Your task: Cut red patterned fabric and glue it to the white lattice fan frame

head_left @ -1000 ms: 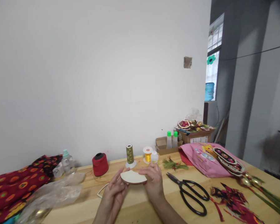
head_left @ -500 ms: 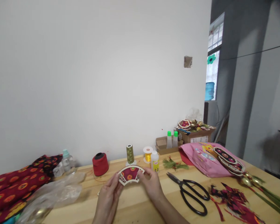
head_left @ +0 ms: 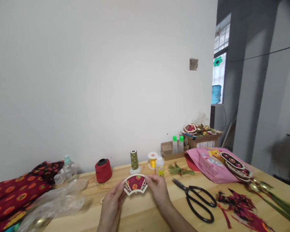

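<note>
Between my two hands is a fan-shaped ornament [head_left: 135, 184], a pale cut-out frame with dark red patterned fabric in its middle. My left hand [head_left: 112, 203] pinches its left end, thumb on the front and fingers behind. My right hand [head_left: 159, 192] grips the upper right corner between thumb and fingers. The ornament is held up above the wooden table [head_left: 135, 216], its front facing me. Part of another pale piece [head_left: 101, 200] shows beside my left hand, mostly hidden. Black-handled scissors [head_left: 195, 199] lie to the right of my right hand, blades pointing away.
Behind the hands stand a red thread cone [head_left: 103, 170], a green thread spool [head_left: 134, 161], a yellow spool [head_left: 152, 160] and a glue bottle [head_left: 159, 167]. Patterned fabric [head_left: 16, 196] and plastic bags [head_left: 60, 201] lie left; fabric scraps [head_left: 244, 209] and a pink bag [head_left: 207, 164] lie right.
The ornament has tilted and dropped slightly, facing me more squarely. My right thumb has shifted up from its front toward the upper right corner.
</note>
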{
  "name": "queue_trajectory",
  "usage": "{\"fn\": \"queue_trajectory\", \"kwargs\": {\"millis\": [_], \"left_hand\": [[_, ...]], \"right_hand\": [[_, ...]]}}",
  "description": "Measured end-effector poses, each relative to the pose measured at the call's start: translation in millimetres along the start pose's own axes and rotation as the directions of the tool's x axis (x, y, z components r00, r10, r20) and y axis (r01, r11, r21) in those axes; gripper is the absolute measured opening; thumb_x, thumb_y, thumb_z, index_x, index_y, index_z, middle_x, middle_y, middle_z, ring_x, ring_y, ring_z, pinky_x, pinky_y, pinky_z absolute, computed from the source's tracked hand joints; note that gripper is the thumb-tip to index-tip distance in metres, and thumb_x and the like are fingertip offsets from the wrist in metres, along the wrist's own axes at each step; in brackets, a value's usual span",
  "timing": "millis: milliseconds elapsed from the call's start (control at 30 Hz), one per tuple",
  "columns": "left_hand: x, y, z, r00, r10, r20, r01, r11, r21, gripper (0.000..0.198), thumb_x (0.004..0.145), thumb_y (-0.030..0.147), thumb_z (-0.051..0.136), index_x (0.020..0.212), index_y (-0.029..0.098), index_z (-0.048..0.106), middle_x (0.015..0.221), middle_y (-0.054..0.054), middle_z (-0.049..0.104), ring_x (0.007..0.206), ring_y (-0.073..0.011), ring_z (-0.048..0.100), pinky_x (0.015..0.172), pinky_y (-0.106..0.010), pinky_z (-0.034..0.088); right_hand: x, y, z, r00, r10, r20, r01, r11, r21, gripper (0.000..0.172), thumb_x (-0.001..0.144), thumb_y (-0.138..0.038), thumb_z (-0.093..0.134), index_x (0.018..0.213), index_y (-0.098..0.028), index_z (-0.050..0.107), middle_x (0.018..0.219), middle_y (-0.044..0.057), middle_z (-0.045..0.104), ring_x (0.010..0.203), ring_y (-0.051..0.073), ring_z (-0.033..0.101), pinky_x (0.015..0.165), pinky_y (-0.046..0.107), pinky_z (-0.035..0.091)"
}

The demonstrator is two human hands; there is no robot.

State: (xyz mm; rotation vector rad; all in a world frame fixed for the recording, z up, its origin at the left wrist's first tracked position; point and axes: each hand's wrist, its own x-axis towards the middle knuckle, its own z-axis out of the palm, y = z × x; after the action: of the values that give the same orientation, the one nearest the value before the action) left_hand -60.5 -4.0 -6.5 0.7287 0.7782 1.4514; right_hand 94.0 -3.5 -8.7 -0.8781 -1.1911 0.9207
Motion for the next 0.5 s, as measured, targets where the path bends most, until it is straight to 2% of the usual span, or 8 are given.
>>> {"fn": "queue_trajectory", "kwargs": {"millis": [300, 500], "left_hand": [[-1.8, -2.9, 5.9, 0.998, -0.055, 0.025, 0.053, 0.995, 0.085, 0.031, 0.056, 0.028, 0.072, 0.083, 0.012, 0.068, 0.076, -0.009, 0.071, 0.079, -0.0234, 0.063, 0.071, -0.032, 0.050], [-6.7, -2.5, 9.4, 0.998, -0.041, 0.046, 0.031, 0.977, 0.213, 0.032, 0.058, 0.032, 0.070, 0.083, 0.012, 0.068, 0.073, -0.008, 0.071, 0.071, -0.0232, 0.064, 0.067, -0.032, 0.049]], "right_hand": [[0.9, 1.8, 0.7, 0.998, 0.061, 0.023, -0.062, 0.998, 0.021, 0.036, 0.064, -0.048, 0.062, 0.068, -0.013, 0.071, 0.070, 0.009, 0.069, 0.062, 0.020, 0.060, 0.060, 0.029, 0.047], [-3.0, 0.7, 4.7, 0.994, 0.087, 0.061, -0.088, 0.996, 0.005, 0.037, 0.061, -0.046, 0.066, 0.075, -0.012, 0.072, 0.075, 0.010, 0.070, 0.066, 0.021, 0.061, 0.060, 0.030, 0.048]]}}
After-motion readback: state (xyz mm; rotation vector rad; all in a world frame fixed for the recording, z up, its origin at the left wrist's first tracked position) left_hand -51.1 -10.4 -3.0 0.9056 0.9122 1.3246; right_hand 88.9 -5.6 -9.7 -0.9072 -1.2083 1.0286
